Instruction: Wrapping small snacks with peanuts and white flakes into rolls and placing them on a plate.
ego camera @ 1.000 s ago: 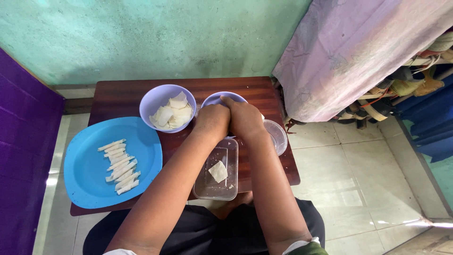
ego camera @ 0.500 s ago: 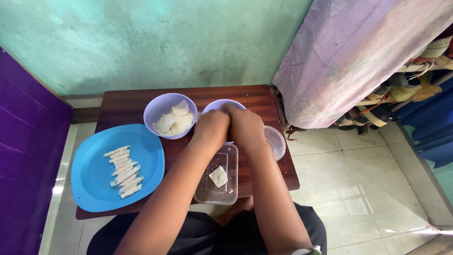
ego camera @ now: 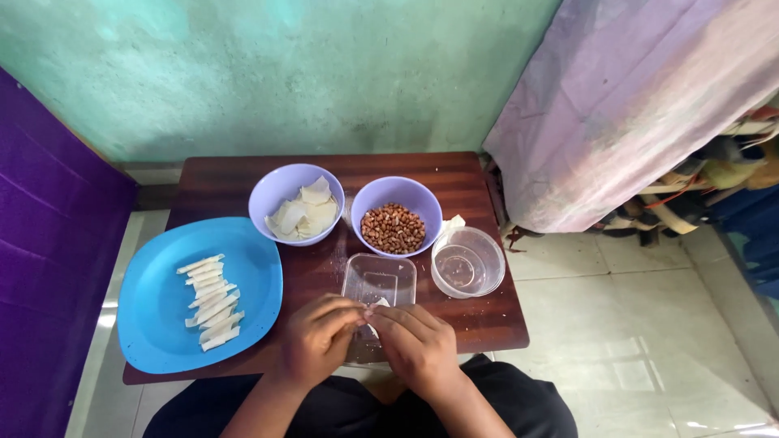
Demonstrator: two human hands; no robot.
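Over the clear rectangular container [ego camera: 379,284] at the surface's [ego camera: 479,324] near edge, left hand [ego camera: 318,339] and right hand [ego camera: 416,345] meet, fingertips pinching a small white wrapper piece [ego camera: 375,307] between them.

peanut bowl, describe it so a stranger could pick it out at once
On the dark wooden table, two lilac bowls sit side by side at the back. The peanut bowl is the right one, full of reddish-brown nuts; its neighbour holds pale white wrappers.
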